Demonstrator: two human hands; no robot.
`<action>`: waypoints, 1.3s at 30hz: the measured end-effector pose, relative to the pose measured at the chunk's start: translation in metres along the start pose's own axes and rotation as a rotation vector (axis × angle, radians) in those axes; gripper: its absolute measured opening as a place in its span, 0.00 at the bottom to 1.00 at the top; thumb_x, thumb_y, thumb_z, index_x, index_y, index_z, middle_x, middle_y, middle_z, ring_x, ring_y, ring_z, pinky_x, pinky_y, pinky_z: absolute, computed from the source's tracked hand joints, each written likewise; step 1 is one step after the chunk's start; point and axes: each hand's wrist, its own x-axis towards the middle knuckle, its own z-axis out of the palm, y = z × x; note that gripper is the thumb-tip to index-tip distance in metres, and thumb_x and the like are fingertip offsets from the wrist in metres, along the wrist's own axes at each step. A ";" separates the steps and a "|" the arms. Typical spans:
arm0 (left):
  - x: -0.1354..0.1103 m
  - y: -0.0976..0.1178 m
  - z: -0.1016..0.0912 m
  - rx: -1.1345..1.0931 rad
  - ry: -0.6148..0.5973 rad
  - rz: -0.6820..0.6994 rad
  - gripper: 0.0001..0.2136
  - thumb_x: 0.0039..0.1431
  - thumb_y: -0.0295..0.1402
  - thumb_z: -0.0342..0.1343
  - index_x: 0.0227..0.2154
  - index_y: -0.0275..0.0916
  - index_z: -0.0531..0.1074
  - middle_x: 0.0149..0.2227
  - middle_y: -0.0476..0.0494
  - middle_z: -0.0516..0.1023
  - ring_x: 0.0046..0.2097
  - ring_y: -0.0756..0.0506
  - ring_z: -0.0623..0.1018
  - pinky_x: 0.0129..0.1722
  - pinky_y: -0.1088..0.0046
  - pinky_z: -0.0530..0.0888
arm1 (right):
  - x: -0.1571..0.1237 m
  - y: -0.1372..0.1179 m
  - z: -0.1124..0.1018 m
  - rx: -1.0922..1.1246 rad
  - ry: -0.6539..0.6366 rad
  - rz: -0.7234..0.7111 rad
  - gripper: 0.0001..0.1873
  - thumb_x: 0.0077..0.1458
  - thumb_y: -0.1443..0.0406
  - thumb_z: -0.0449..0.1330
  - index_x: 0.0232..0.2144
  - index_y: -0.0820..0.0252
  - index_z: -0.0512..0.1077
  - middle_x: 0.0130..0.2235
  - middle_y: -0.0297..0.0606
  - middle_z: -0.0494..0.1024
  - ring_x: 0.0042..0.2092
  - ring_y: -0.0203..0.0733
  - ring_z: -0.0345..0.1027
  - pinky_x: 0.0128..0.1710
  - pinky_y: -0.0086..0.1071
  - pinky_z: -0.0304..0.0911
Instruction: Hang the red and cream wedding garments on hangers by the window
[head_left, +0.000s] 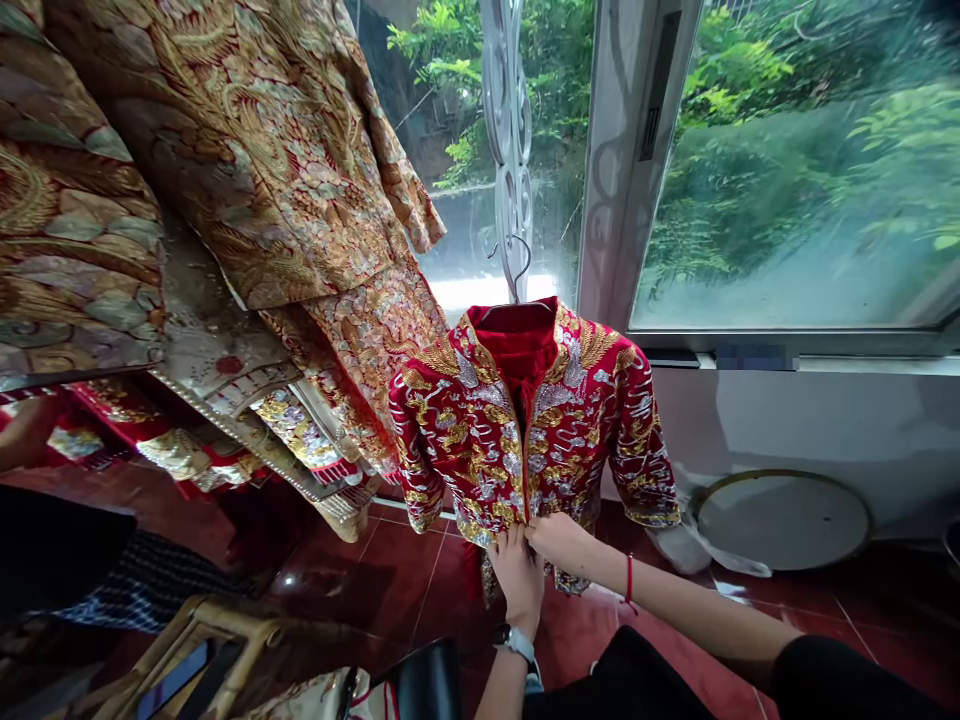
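A red jacket (525, 420) thick with gold and silver embroidery hangs on a hanger (512, 270) from a white ornamental window grille. My left hand (517, 575), a watch on its wrist, pinches the jacket's bottom hem just left of the front opening. My right hand (559, 540), a red cord on its wrist, grips the hem just right of the opening. Both hands meet at the lower centre front, fingers closed on the fabric.
Several gold and red embroidered garments (247, 170) hang at the left, close beside the jacket. A round white disc (780, 520) leans against the wall under the window at the right. Dark red tiles (397, 580) cover the floor. A wooden chair frame (202, 640) stands at lower left.
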 end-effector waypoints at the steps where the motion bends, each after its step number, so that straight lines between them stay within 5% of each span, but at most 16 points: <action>1: 0.000 -0.003 0.002 -0.036 0.012 0.001 0.08 0.52 0.27 0.55 0.34 0.43 0.76 0.39 0.38 0.77 0.46 0.33 0.72 0.55 0.54 0.58 | -0.001 0.002 -0.002 -0.004 0.002 -0.004 0.09 0.58 0.75 0.56 0.39 0.66 0.75 0.38 0.47 0.80 0.39 0.45 0.76 0.33 0.30 0.67; 8: -0.005 -0.018 0.011 -0.319 0.098 -0.146 0.04 0.50 0.30 0.62 0.31 0.43 0.77 0.41 0.37 0.78 0.52 0.32 0.72 0.62 0.54 0.53 | 0.007 0.022 -0.031 -0.035 -0.004 -0.063 0.10 0.57 0.77 0.55 0.35 0.66 0.76 0.37 0.47 0.80 0.37 0.47 0.77 0.34 0.31 0.66; 16: -0.005 -0.021 0.006 -0.365 0.094 -0.200 0.07 0.46 0.29 0.65 0.31 0.42 0.77 0.43 0.35 0.78 0.57 0.30 0.69 0.64 0.54 0.50 | 0.002 0.053 -0.144 -0.107 0.239 0.007 0.11 0.59 0.77 0.51 0.37 0.66 0.74 0.37 0.46 0.77 0.37 0.45 0.74 0.35 0.32 0.63; 20: 0.018 0.020 -0.002 -0.300 0.204 -0.139 0.13 0.43 0.32 0.68 0.35 0.42 0.76 0.42 0.37 0.78 0.53 0.31 0.72 0.61 0.55 0.56 | -0.001 0.048 -0.148 -0.082 0.234 0.009 0.09 0.60 0.76 0.52 0.36 0.65 0.72 0.37 0.45 0.76 0.35 0.43 0.73 0.34 0.31 0.62; 25: 0.063 0.073 -0.020 -0.367 0.199 -0.016 0.12 0.47 0.34 0.67 0.36 0.41 0.77 0.40 0.36 0.79 0.50 0.33 0.74 0.60 0.59 0.58 | -0.001 0.042 -0.136 -0.115 0.202 0.062 0.07 0.61 0.74 0.54 0.37 0.65 0.72 0.38 0.45 0.76 0.38 0.44 0.73 0.34 0.31 0.63; 28: 0.074 0.076 -0.022 -0.391 0.194 0.017 0.09 0.48 0.33 0.66 0.34 0.41 0.78 0.39 0.36 0.81 0.48 0.35 0.77 0.56 0.63 0.63 | -0.002 0.044 -0.138 -0.140 0.198 0.076 0.07 0.62 0.73 0.54 0.38 0.66 0.72 0.39 0.44 0.76 0.39 0.44 0.73 0.33 0.30 0.62; 34: 0.072 0.063 -0.007 0.174 0.250 0.318 0.17 0.66 0.41 0.44 0.37 0.37 0.76 0.36 0.36 0.82 0.36 0.40 0.80 0.38 0.65 0.73 | -0.007 0.057 -0.178 -0.180 0.312 0.099 0.07 0.61 0.75 0.55 0.36 0.65 0.72 0.38 0.42 0.76 0.36 0.41 0.72 0.30 0.31 0.60; 39: 0.072 0.060 -0.002 0.320 0.303 0.436 0.19 0.68 0.39 0.40 0.37 0.36 0.75 0.35 0.36 0.82 0.34 0.42 0.81 0.32 0.69 0.73 | -0.006 0.068 -0.208 -0.174 0.480 0.144 0.07 0.62 0.74 0.54 0.34 0.64 0.71 0.36 0.39 0.75 0.34 0.38 0.70 0.28 0.30 0.57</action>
